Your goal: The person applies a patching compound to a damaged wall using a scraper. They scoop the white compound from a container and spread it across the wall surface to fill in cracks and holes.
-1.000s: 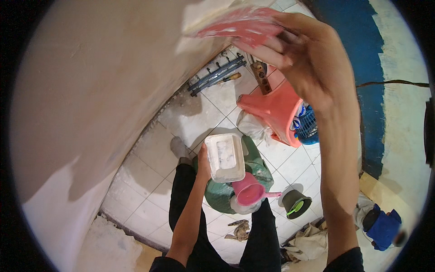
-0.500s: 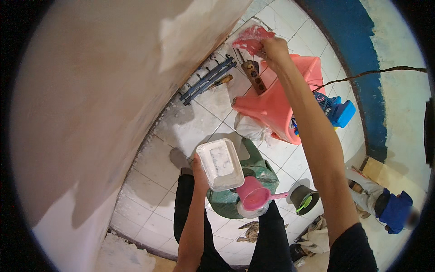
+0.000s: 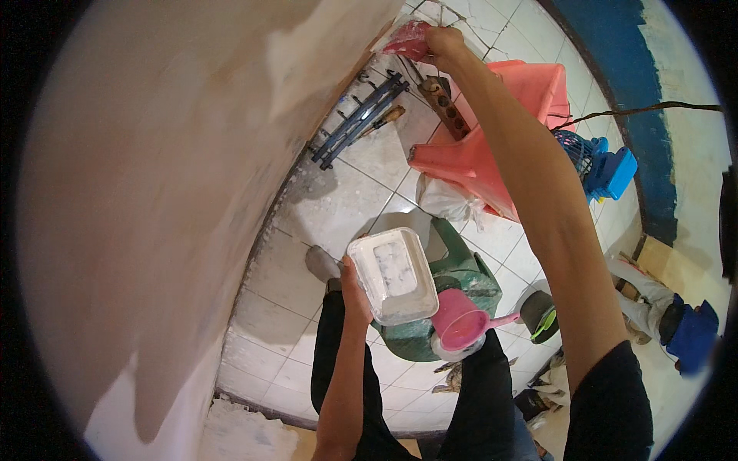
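Note:
My left hand [image 3: 351, 280] grips the left side of a white rectangular tray [image 3: 393, 274] smeared with pale paste, held over a green stool [image 3: 469, 250]. A pink dipper [image 3: 461, 315] sits on the stool beside the tray, on a whitish container whose shape is mostly hidden. My right hand [image 3: 446, 48] is stretched far forward, closed on a red scraper [image 3: 407, 38] with white smears, at the foot of the pale wall [image 3: 154, 177]. My right hand's fingertips are partly hidden.
A coral plastic stool [image 3: 515, 84] holds blue items [image 3: 611, 169]. A power strip [image 3: 444, 104], dark rails [image 3: 357, 119], a white bag [image 3: 453, 200] and a dark bucket [image 3: 538, 311] lie about the tiled floor. A cable crosses at right. A person in blue [image 3: 688, 334] is at lower right.
My right hand with the red scraper has come down from high on the wall and moved farther forward to near its foot. The tray in my left hand has shifted slightly right.

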`<state>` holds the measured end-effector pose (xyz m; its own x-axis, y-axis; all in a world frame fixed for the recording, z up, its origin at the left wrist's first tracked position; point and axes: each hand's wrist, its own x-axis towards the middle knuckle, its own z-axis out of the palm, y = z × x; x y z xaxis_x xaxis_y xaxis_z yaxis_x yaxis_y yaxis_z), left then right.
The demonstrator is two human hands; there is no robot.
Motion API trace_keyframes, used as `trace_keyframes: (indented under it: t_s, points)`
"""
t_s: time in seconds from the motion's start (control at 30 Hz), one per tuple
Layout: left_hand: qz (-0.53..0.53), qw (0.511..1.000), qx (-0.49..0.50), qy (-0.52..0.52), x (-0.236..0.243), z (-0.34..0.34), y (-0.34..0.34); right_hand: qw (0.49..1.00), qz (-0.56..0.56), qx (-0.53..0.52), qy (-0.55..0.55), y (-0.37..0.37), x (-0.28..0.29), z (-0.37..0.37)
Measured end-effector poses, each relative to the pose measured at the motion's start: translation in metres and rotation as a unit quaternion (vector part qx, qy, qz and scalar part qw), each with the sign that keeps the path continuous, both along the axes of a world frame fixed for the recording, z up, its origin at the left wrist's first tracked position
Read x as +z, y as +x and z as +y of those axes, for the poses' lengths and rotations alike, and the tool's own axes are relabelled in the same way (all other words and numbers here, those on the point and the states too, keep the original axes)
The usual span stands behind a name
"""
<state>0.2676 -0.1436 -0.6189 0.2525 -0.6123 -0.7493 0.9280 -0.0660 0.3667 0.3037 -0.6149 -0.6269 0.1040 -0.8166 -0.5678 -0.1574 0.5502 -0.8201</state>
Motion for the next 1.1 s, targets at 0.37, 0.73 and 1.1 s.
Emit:
trace_keyframes:
  t_s: [0.37, 0.73, 1.1]
  points:
    - [-0.014, 0.999, -0.019, 0.025, 0.005, 0.001, 0.004, 0.989, 0.012, 0.101, -0.104, 0.049, 0.044, -0.053]
    - [-0.037, 0.999, -0.026, 0.020, 0.000, -0.002, -0.006, 0.971, -0.163, 0.149, -0.096, -0.014, 0.216, -0.034]
    - [-0.004, 1.000, -0.024, 0.003, 0.000, -0.007, 0.000, 0.995, 0.014, -0.020, -0.102, -0.028, 0.044, 0.013]
